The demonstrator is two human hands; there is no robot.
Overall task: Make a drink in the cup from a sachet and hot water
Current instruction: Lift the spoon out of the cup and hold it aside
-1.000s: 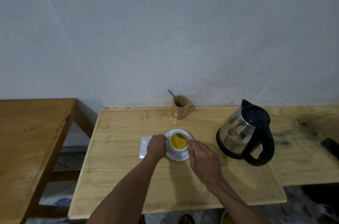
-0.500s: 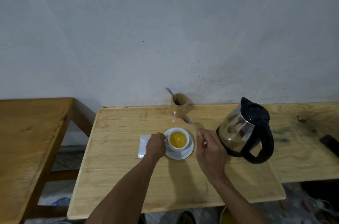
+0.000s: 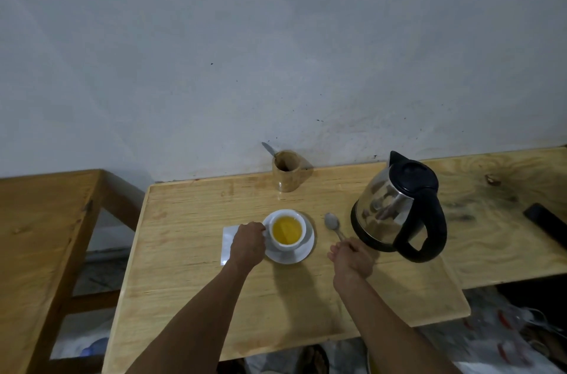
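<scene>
While our left hand grips the cup on its saucer at mid-table and our right hand pinches the spoon, we judge the cup full, hot, fragile; best taken by its handle.

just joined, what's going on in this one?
A person is making a drink at a wooden table. The white cup sits on its saucer, filled with yellow-orange liquid. The left hand is at the cup's left side. The right hand holds a spoon by the handle, bowl out of the cup, between the saucer and the kettle. A white sachet lies left of the saucer, partly under the left hand.
</scene>
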